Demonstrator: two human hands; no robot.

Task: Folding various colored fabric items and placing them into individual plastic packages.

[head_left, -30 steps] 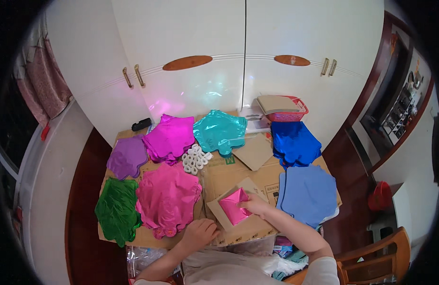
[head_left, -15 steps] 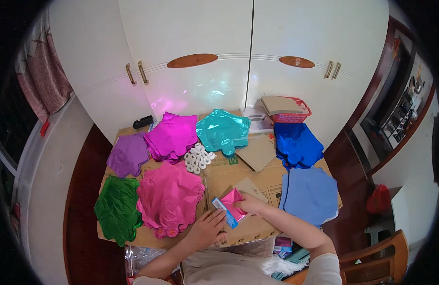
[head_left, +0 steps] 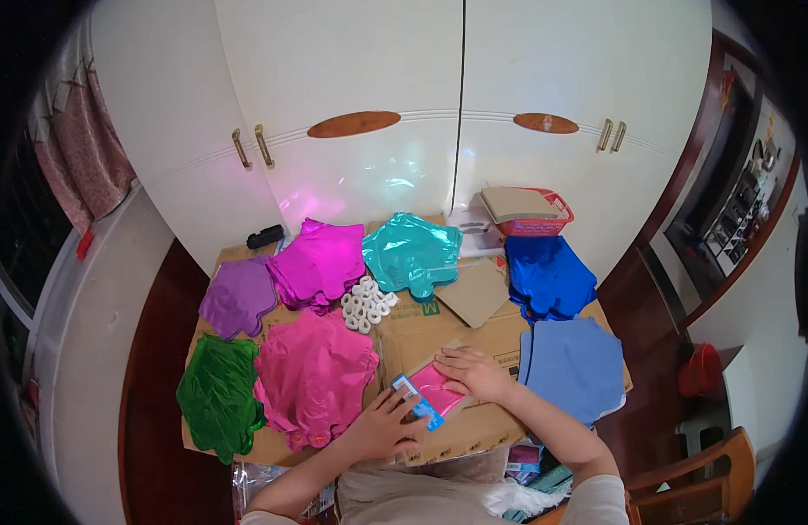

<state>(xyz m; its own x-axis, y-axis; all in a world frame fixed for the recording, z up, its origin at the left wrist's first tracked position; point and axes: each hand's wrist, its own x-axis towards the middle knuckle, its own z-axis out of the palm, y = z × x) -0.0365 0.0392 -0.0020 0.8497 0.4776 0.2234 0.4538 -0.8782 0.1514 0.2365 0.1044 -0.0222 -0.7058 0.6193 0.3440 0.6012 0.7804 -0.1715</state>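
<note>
A small flat packet with a blue header strip (head_left: pixel 431 415) lies on the cardboard near the front edge. Folded pink foil (head_left: pixel 440 395) shows inside its clear part. My left hand (head_left: pixel 384 426) rests at the header's left end, fingers spread, fingertips touching the strip. Across the packet's far right side lies my right hand (head_left: pixel 479 374), fingers stretched out and thumb pressed on the pink foil. Left of my hands is a pile of pink foil balloons (head_left: pixel 316 376). A pale blue pile (head_left: pixel 573 367) lies beside my right forearm.
More foil piles ring the table: green (head_left: pixel 216 394), purple (head_left: pixel 237 297), magenta (head_left: pixel 316 262), teal (head_left: pixel 412 254) and dark blue (head_left: pixel 548 276). White rolls (head_left: pixel 364 304) sit mid-table. A beige card (head_left: pixel 474 295) lies near a red basket (head_left: pixel 559 221). A wooden chair (head_left: pixel 736 464) stands right.
My right hand has gone from gripping the pink foil's right side to lying flat over the packet's far side. The left hand stays at the blue header.
</note>
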